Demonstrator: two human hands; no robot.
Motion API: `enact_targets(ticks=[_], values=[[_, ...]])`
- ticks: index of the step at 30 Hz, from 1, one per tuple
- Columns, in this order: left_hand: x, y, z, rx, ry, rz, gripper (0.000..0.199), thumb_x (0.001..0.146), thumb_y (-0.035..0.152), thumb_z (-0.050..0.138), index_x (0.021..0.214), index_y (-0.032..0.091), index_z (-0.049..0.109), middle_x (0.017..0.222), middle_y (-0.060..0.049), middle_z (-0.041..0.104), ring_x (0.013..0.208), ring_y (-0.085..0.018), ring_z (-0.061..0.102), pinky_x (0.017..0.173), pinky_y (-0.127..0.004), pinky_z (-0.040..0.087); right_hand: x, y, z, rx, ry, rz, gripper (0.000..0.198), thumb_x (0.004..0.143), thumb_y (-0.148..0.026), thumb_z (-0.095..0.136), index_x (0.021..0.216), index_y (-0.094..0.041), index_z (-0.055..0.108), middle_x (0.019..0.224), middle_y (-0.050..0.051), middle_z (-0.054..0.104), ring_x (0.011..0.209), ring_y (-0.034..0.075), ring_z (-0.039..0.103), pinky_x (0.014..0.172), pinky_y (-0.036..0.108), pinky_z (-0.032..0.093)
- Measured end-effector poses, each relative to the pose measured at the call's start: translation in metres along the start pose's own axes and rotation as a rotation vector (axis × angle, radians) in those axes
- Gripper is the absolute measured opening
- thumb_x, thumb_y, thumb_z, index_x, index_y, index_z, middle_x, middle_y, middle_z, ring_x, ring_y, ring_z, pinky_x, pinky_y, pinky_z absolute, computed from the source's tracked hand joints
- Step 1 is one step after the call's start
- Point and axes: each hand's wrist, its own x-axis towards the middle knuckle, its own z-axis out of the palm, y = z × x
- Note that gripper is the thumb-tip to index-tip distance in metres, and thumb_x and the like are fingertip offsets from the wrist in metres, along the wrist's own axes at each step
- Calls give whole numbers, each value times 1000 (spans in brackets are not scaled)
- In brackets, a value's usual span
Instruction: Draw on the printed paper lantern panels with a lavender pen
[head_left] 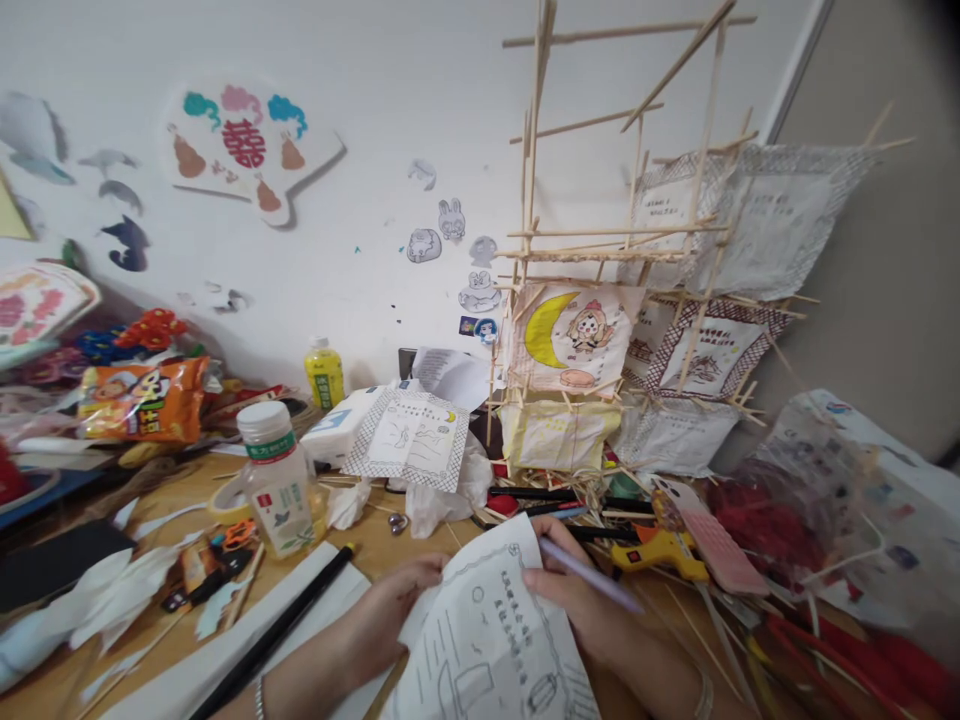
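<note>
Low in the middle of the head view, a white sheet of paper (469, 625) with pen drawings and handwritten characters is held up, slightly curled and tilted. My left hand (382, 605) is closed on its left edge, the fingertips partly behind it. My right hand (581, 595) grips its right edge, thumb on the front. A light purple pen (592, 576) also lies in my right hand and sticks out to the right. Beyond the paper, a decorated sheet (412, 437) with a patterned border rests on a white tissue pack (330, 425).
A wooden stick frame (615, 240) hung with drawn panels stands at back right. A clear bottle (277, 490) and black marker (281, 625) are on the left. On the right lie a yellow glue gun (656, 555), pink phone (716, 540) and red scissors (832, 665).
</note>
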Motion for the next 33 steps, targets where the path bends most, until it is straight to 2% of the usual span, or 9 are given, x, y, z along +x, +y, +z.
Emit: enact_targets(ticks=[2,5,9,13,16,21,23,29,33], values=[[1,3,2,-59,-14,39,26,82,44,58,91,21,66,88,-1,69,93,-20,62,86,-28,42,8,10,-4,30,129,-44,29,60,-20,75,79,-23,53,65,-7,61,60,14,56,56,21,40],[1,8,7,-93,-92,58,50,86,60,47,108,19,66,103,-8,70,108,-28,59,97,-38,38,18,21,-12,124,224,-98,26,64,-19,72,81,-23,53,69,-5,65,66,17,61,62,25,45],[-5,12,14,-37,-225,36,76,78,79,43,121,18,62,113,-14,68,105,-34,61,89,-44,44,26,24,-20,231,382,-180,27,64,-20,73,83,-24,54,77,-3,69,75,19,64,69,27,49],[-11,8,22,81,-306,22,82,64,72,69,124,16,61,124,-18,63,116,-36,55,92,-43,43,25,22,-19,286,402,-190,33,65,-22,76,89,-26,54,90,-1,71,87,21,65,72,30,51],[-10,1,27,143,-223,77,73,61,51,84,122,17,62,124,-17,62,114,-34,56,94,-42,42,22,20,-16,271,346,-180,35,67,-23,76,92,-26,53,94,-1,71,89,20,65,74,31,52],[-2,-6,27,102,103,164,41,83,46,67,114,19,64,122,-11,65,114,-28,58,103,-43,38,15,15,-10,213,251,-175,41,67,-24,74,102,-25,53,102,3,70,100,25,64,82,37,51],[-2,-6,25,72,187,162,37,83,42,67,110,17,65,116,-12,68,111,-29,60,102,-44,39,14,14,-10,187,221,-165,40,70,-27,72,106,-24,54,106,5,69,102,27,63,83,39,51],[-2,-2,21,26,271,193,48,65,38,80,103,13,67,101,-15,72,102,-34,65,97,-47,44,22,16,-22,197,408,-129,29,73,-40,70,91,-25,55,89,1,71,86,24,67,73,35,52],[2,-4,19,53,306,199,44,66,32,77,103,12,66,96,-16,73,94,-34,67,89,-48,48,23,15,-28,119,331,-111,31,75,-41,68,96,-25,50,94,1,70,88,24,66,76,36,51]])
